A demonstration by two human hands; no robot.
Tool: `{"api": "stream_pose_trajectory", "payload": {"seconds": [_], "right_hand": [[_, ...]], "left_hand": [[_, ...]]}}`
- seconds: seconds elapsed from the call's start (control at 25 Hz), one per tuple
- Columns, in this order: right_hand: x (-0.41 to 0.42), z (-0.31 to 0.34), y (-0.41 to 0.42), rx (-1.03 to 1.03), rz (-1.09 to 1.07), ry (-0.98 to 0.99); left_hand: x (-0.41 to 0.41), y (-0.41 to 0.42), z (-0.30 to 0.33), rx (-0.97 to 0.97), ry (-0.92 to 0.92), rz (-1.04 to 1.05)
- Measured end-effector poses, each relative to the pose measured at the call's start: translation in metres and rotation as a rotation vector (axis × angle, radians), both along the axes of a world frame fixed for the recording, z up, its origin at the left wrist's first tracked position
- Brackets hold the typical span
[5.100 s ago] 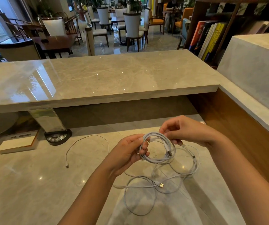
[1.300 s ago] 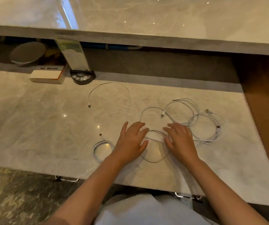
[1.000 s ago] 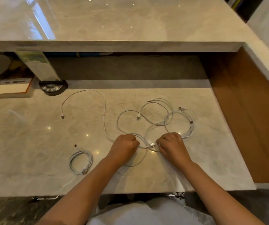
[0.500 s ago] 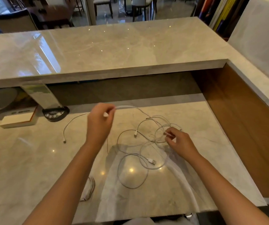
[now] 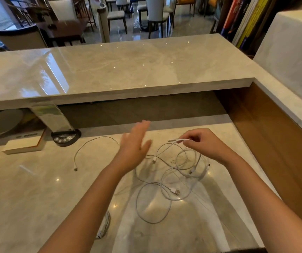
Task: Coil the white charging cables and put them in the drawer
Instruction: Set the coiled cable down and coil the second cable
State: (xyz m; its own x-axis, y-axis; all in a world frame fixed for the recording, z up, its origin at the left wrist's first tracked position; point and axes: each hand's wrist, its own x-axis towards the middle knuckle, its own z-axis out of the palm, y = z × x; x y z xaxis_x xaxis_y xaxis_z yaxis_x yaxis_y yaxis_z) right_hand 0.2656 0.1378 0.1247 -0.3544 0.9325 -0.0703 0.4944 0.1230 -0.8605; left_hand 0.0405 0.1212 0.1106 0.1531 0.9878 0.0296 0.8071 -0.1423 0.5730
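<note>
Released since half a second ago, the thin white charging cable (image 5: 166,172) is pinched only by the right hand (image 5: 204,143); the left hand (image 5: 134,145), spread empty at nine o'clock, should be used for gathering even loops.

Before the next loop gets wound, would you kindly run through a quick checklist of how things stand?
1. Right hand pinches a cable end: ok.
2. Left hand free, fingers straight, blurred: ok.
3. Loose cables untangled: not ok, loops overlap.
4. USB plug lying free on the marble desk: ok.
5. Coiled cable still bundled: cannot tell, forearm hides most of it.
6. Drawer open: cannot tell, not in view.
</note>
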Motion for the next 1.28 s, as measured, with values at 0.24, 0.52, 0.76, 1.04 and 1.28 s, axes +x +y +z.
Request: {"api": "stream_pose_trajectory", "payload": {"seconds": [0.24,0.52,0.76,1.04,1.28], "right_hand": [[-0.014,0.03,0.011,0.105,0.009,-0.001],[0.005,0.006,0.02,-0.081,-0.223,0.163],[0.027,-0.004,0.027,0.092,-0.6,0.153],[0.013,-0.009,0.016,0.137,-0.098,-0.674],[-0.036,0.031,-0.023,0.349,0.208,-0.542]], "left_hand": [[0.025,-0.008,0.015,-0.245,-0.612,-0.056],[-0.009,0.01,0.031,-0.452,-1.417,-0.171],[-0.045,0.01,0.045,-0.613,-0.486,-0.239],[-0.035,0.009,0.036,-0.356,-1.012,0.138],[0.007,0.0,0.028,-0.227,-0.589,-0.023]]}}
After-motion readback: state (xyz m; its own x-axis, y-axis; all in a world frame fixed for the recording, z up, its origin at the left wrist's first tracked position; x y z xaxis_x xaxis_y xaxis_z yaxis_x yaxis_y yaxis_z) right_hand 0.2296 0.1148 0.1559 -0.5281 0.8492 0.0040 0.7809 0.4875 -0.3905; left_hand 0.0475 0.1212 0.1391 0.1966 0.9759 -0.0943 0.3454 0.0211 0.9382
